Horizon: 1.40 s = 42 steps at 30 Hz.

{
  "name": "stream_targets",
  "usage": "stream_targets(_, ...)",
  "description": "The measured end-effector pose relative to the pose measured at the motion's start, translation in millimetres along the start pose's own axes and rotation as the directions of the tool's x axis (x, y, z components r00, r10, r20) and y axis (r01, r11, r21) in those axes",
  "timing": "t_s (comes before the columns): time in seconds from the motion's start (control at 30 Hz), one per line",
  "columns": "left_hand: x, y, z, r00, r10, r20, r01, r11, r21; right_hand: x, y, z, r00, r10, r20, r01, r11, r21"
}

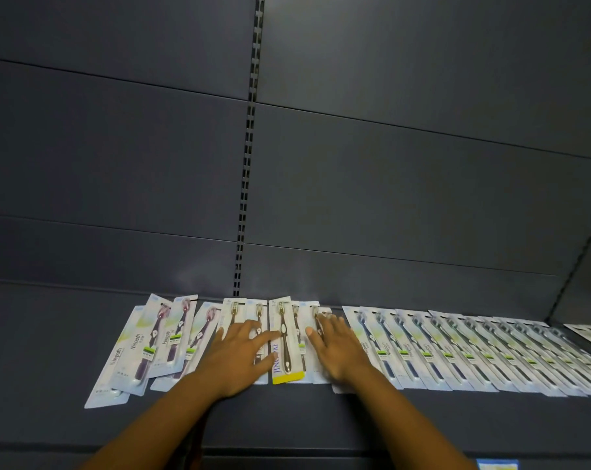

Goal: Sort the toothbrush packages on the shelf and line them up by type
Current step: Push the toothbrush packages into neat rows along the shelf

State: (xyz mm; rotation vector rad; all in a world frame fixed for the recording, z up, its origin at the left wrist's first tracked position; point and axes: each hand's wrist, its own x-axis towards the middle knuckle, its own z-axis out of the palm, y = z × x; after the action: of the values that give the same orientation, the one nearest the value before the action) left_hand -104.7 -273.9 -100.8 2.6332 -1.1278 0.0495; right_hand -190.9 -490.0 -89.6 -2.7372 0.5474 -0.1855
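Both hands lie flat on toothbrush packages in the middle of a dark shelf.

The left hand [240, 353] has its fingers spread and open, palm down on gold-brush packages [232, 320], its forefinger reaching onto the yellow-bottomed package [285, 344], gripping nothing; the right hand [334, 347] is likewise open and flat, fingers together, pressed on the packages just right of that one; between the two hands the yellow-bottomed package lies straight, head toward the shelf's back edge; to the left, purple-brush packages [172, 334] overlap at loose angles, one white package [113, 361] slanting toward the front edge; to the right, a long overlapping row of dark-blue-brush packages [456, 351] runs evenly toward the shelf's right end; all rest on the shelf [287, 422] along its back panel [389, 164].
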Motion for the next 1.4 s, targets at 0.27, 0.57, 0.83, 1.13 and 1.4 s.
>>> stream_targets(0.27, -0.3, 1.0, 1.3, 1.000, -0.017, 0.011, 0.017, 1.000, 0.008, 1.8, 19.8, -4.3, 0.989, 0.122, 0.078, -0.116, 0.990, -0.078)
stream_targets(0.57, 1.6, -4.8, 2.3, 0.998, -0.050, -0.041, 0.050, 0.999, 0.011, 9.4, 23.8, -7.6, 0.991, 0.106, 0.078, -0.099, 0.990, -0.096)
stream_targets(0.83, 6.3, 3.8, 3.6, 0.998, -0.043, -0.043, 0.044, 0.998, 0.033, 0.2, 16.7, -7.6, 0.997, -0.065, 0.041, 0.066, 0.997, -0.029)
stream_targets(1.13, 1.7, -4.4, 5.9, 0.998, -0.063, -0.026, 0.064, 0.997, 0.033, -4.4, 25.3, -15.7, 0.986, 0.008, 0.165, 0.016, 0.989, -0.146)
stream_targets(1.4, 2.5, 1.0, 3.7, 0.998, -0.063, -0.026, 0.064, 0.997, 0.037, -2.3, 10.5, -9.9, 0.988, -0.019, 0.156, 0.033, 0.995, -0.089)
